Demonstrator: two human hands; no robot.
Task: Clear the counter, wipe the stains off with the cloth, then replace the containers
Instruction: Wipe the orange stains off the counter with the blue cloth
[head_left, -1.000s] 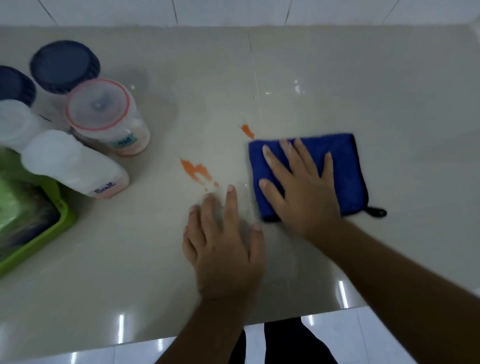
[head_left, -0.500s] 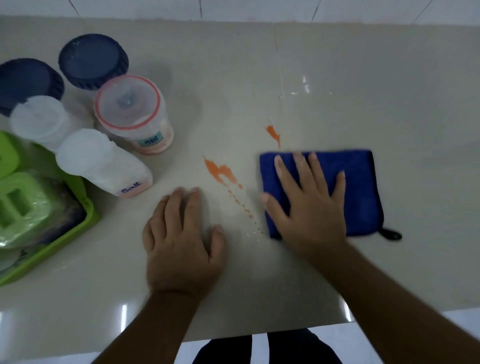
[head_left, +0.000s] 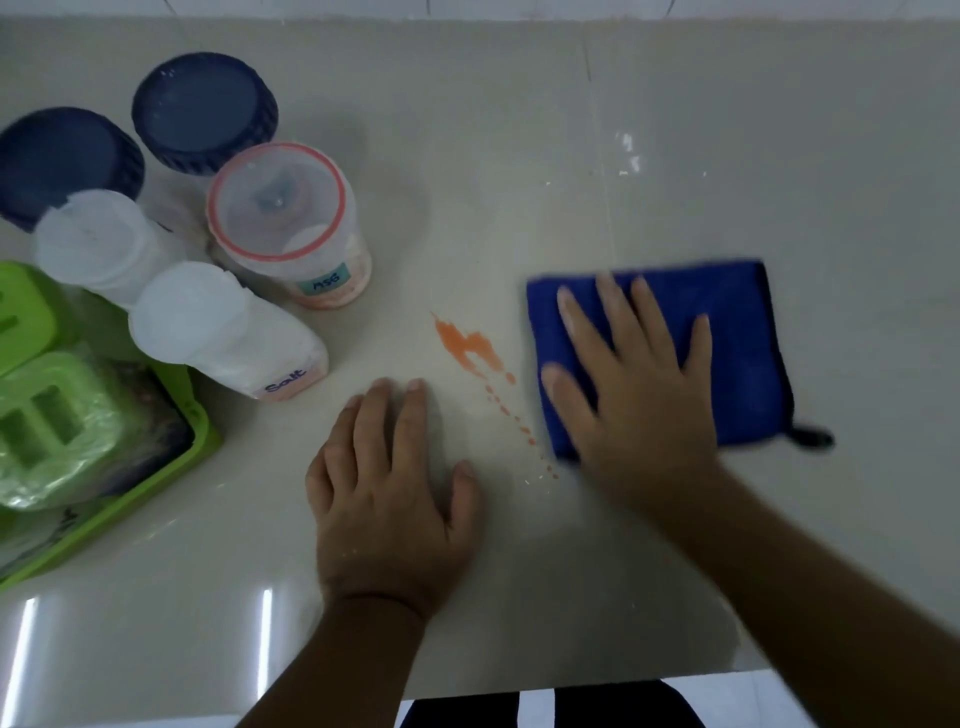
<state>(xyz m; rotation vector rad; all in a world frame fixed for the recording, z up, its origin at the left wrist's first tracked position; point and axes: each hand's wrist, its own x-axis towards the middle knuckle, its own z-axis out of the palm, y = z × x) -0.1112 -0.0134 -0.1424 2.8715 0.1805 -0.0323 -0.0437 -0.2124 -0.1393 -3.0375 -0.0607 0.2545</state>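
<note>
Gone: one of two stains (head_left: 470, 349); both hands' fingers (head_left: 584, 332) flat, cloth (head_left: 737, 332), five containers (head_left: 283, 223).

Left hand (head_left: 389, 499) flat, palm down, fingers together pointing away, thumb out to the right. Right hand (head_left: 631, 395) flat too, palm down, fingers spread, slightly motion-blurred. Both forearms bare, entering from the near edge, right one angled in from the far right. Neither hand curled or gripping.
</note>
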